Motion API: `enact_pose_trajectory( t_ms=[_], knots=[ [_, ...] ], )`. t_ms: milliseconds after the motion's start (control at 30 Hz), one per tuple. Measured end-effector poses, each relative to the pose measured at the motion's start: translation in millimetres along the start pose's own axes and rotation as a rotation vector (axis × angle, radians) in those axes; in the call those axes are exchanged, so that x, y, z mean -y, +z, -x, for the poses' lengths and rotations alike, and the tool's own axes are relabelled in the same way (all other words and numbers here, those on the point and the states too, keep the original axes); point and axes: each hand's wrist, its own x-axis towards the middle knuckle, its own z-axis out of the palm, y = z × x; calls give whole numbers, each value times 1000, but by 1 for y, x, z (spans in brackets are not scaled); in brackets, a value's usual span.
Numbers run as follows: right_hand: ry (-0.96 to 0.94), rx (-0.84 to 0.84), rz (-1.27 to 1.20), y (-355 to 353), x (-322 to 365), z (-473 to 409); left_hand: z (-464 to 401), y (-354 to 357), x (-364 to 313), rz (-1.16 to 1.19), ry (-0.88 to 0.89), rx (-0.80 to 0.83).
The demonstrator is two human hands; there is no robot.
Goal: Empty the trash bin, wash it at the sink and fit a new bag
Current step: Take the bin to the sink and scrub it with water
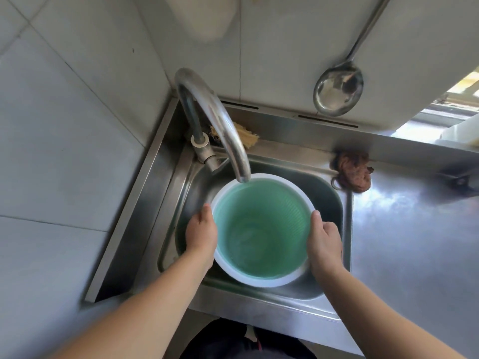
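Observation:
A round trash bin (pixel 261 229), green inside with a white rim, stands upright in the steel sink (pixel 329 203) with its mouth facing up, and no bag is in it. My left hand (pixel 201 235) grips the rim on the left side. My right hand (pixel 324 242) grips the rim on the right side. The curved metal tap (pixel 220 125) ends just over the bin's far rim. Whether water is running is unclear, though the bin's bottom looks wet.
A brown scouring cloth (pixel 352 172) lies on the sink's right rim. A yellow loofah (pixel 246 136) sits behind the tap. A steel ladle (pixel 339 86) hangs on the tiled wall. The steel counter (pixel 414 242) stretches to the right.

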Motion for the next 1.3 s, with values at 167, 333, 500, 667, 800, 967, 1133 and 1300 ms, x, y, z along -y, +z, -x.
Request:
enact_pose_trajectory(
  t_ms=[167,333,500,667,800,967,1133,1300],
  knots=[
    [110,13,-186,-19,24,-6,6,9,-26,62,-2,108],
    [67,71,-205,-17,42,4,10,-8,-33,42,-9,34],
    [30,97,-190,-27,29,16,23,-17,-19,71,-2,26],
    [-11,15,-142,-55,21,9,43,4,-17,103,42,69],
    [-46,24,-167,-56,39,2,45,8,-32,106,41,71],
    [-53,101,-180,-36,46,12,37,-12,-26,131,34,-5],
    [-20,88,-179,-47,28,17,48,-6,-15,149,43,17],
    [-8,60,-212,-63,30,4,59,8,-24,161,21,81]
  ],
)
